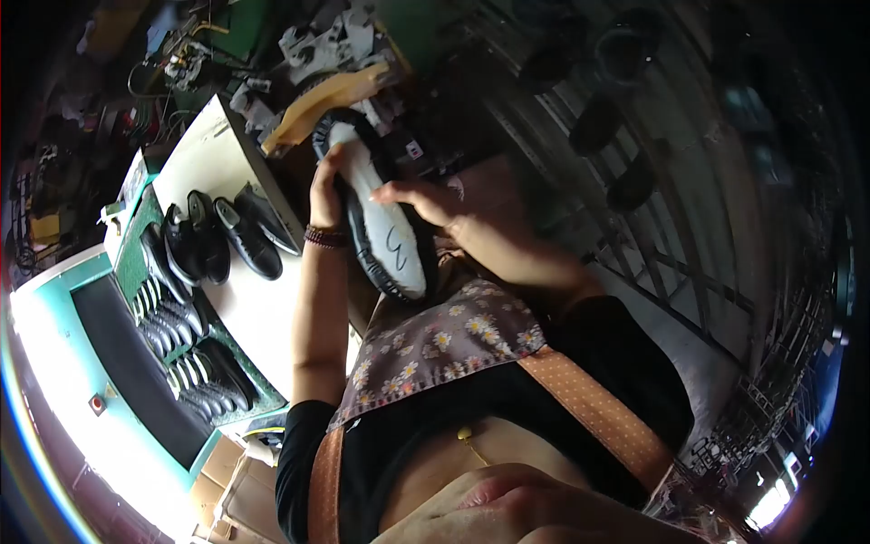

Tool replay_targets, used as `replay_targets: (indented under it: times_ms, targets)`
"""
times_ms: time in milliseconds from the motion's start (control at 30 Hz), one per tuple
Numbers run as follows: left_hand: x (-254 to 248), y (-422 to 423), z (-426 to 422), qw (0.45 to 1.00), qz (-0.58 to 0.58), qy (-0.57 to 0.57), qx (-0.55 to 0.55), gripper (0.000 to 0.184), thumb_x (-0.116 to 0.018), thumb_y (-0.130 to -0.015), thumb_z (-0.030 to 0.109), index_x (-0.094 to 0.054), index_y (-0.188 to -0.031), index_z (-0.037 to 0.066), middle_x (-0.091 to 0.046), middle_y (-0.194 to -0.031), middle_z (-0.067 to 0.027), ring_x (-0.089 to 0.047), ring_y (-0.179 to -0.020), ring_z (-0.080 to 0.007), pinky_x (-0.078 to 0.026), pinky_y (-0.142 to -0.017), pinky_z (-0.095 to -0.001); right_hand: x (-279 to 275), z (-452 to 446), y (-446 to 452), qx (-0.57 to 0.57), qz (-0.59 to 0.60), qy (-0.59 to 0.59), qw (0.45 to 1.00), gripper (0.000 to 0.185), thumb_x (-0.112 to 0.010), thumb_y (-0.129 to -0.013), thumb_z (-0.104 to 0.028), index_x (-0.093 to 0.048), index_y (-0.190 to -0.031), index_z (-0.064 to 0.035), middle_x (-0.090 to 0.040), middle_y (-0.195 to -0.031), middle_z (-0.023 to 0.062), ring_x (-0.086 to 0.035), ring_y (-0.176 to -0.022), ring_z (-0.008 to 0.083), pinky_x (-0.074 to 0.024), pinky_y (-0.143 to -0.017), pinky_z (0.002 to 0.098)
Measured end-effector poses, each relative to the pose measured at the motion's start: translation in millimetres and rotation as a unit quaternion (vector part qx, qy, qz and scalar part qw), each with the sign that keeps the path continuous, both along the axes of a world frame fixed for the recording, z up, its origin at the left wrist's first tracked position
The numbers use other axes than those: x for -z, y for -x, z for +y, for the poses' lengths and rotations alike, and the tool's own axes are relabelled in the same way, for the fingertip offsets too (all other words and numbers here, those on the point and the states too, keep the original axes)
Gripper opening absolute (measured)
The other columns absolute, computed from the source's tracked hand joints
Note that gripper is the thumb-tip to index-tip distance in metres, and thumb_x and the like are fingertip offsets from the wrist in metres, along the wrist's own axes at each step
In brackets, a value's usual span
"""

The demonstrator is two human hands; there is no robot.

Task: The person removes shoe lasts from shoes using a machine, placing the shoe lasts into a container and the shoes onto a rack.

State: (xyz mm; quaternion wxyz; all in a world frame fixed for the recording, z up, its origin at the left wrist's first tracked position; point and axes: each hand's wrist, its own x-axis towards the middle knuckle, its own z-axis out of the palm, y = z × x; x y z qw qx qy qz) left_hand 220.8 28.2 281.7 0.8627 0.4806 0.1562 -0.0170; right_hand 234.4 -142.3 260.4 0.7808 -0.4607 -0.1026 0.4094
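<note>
A black shoe upper with a pale underside (394,238) is held bottom side up in front of the apron, and a handwritten mark like a 3 shows on it. My left hand (326,189) grips its left edge, with the thumb over the rim near the upper end. From the right, my right hand (424,199) holds the other side, one digit lying across the pale underside; its remaining fingers are partly hidden. Gathered black material runs around the shoe's edge.
On the left, a white surface (272,299) bears several black shoes (245,238). Beside it, a green machine (77,281) has a dark belt (136,363) and rows of shoes (208,376). A yellow curved part (331,98) stands beyond my hands. Metal racks (671,281) are at right.
</note>
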Motion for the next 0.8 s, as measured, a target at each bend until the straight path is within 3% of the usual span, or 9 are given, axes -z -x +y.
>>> replay_targets:
  times_ms: [33, 167, 233, 333, 433, 633, 667, 700, 800]
  targets:
    - [9, 7, 2, 0.998, 0.006, -0.048, -0.040, 0.042, -0.049, -0.086, 0.028, -0.052, -0.115, -0.001, -0.059, -0.108, -0.0092, -0.055, -0.100, -0.0198, -0.041, -0.091, -0.0319, -2, 1, 4, -0.009, -0.017, 0.013, 1.000, 0.030, -0.054, -0.086, -0.023, -0.064, -0.100, 0.0009, -0.064, -0.105, 0.0098, -0.056, -0.103, 0.0143, -0.0372, -0.097, 0.0300]
    - [2, 22, -1, 1.000, -0.017, 0.004, -0.011, 0.043, -0.052, -0.084, 0.030, -0.051, -0.115, -0.001, -0.058, -0.110, -0.0103, -0.055, -0.102, -0.0213, -0.041, -0.093, -0.0336, -12, 4, 20, 0.018, 0.049, 0.002, 0.999, 0.028, -0.060, -0.081, -0.022, -0.064, -0.098, 0.0003, -0.064, -0.103, 0.0091, -0.057, -0.101, 0.0146, -0.0399, -0.094, 0.0301]
    - [10, 19, 3, 0.998, 0.018, 0.010, -0.055, 0.041, -0.051, -0.086, 0.028, -0.052, -0.115, -0.001, -0.058, -0.110, -0.0109, -0.055, -0.102, -0.0215, -0.041, -0.093, -0.0339, -23, 6, 18, 0.037, 0.045, 0.023, 0.998, 0.027, -0.062, -0.078, -0.020, -0.065, -0.097, 0.0005, -0.065, -0.100, 0.0093, -0.059, -0.097, 0.0143, -0.0421, -0.091, 0.0297]
    - [-8, 18, 6, 0.999, 0.027, -0.035, -0.032, 0.041, -0.049, -0.087, 0.028, -0.051, -0.116, -0.001, -0.057, -0.113, -0.0111, -0.053, -0.105, -0.0212, -0.040, -0.094, -0.0336, -9, 15, 5, -0.039, 0.004, -0.005, 0.999, 0.041, -0.062, -0.078, -0.021, -0.055, -0.111, 0.0019, -0.060, -0.105, 0.0093, -0.052, -0.105, 0.0132, -0.0367, -0.096, 0.0294]
    - [13, 14, 17, 0.992, 0.011, -0.103, -0.065, 0.043, -0.049, -0.087, 0.030, -0.051, -0.117, -0.001, -0.056, -0.115, -0.0108, -0.052, -0.106, -0.0210, -0.037, -0.096, -0.0340, -5, 20, 4, 0.012, -0.008, -0.010, 1.000, 0.029, -0.064, -0.076, -0.021, -0.064, -0.093, 0.0019, -0.066, -0.088, 0.0092, -0.060, -0.091, 0.0156, -0.0438, -0.086, 0.0291]
    - [40, 23, 21, 0.992, -0.006, -0.112, -0.063, 0.040, -0.045, -0.090, 0.027, -0.054, -0.115, -0.003, -0.056, -0.115, -0.0105, -0.050, -0.109, -0.0202, -0.034, -0.098, -0.0325, -5, 17, 14, -0.002, 0.046, 0.057, 0.997, 0.029, -0.061, -0.079, -0.024, -0.065, -0.097, -0.0026, -0.062, -0.097, 0.0052, -0.055, -0.095, 0.0135, -0.0377, -0.092, 0.0293]
    - [49, 19, 18, 0.993, -0.004, -0.090, -0.078, 0.039, -0.046, -0.090, 0.026, -0.054, -0.115, -0.003, -0.058, -0.113, -0.0097, -0.051, -0.107, -0.0191, -0.035, -0.097, -0.0310, 22, 15, 12, -0.011, -0.012, 0.035, 0.999, 0.029, -0.058, -0.081, -0.027, -0.064, -0.098, -0.0041, -0.061, -0.099, 0.0039, -0.053, -0.097, 0.0127, -0.0370, -0.092, 0.0286]
    - [52, 14, 17, 0.992, 0.042, -0.096, -0.073, 0.038, -0.046, -0.091, 0.025, -0.055, -0.114, -0.003, -0.059, -0.112, -0.0099, -0.051, -0.107, -0.0184, -0.034, -0.097, -0.0303, 14, 15, 8, -0.028, 0.053, 0.083, 0.995, 0.030, -0.056, -0.083, -0.029, -0.064, -0.098, -0.0044, -0.061, -0.101, 0.0033, -0.052, -0.100, 0.0122, -0.0365, -0.092, 0.0280]
    - [74, 10, 30, 0.977, -0.026, -0.206, -0.051, 0.034, -0.047, -0.090, 0.022, -0.056, -0.112, -0.003, -0.060, -0.109, -0.0103, -0.052, -0.105, -0.0194, -0.034, -0.097, -0.0302, 24, 21, 15, -0.013, 0.107, 0.069, 0.992, 0.031, -0.055, -0.083, -0.031, -0.064, -0.099, -0.0049, -0.061, -0.101, 0.0027, -0.051, -0.100, 0.0120, -0.0342, -0.094, 0.0277]
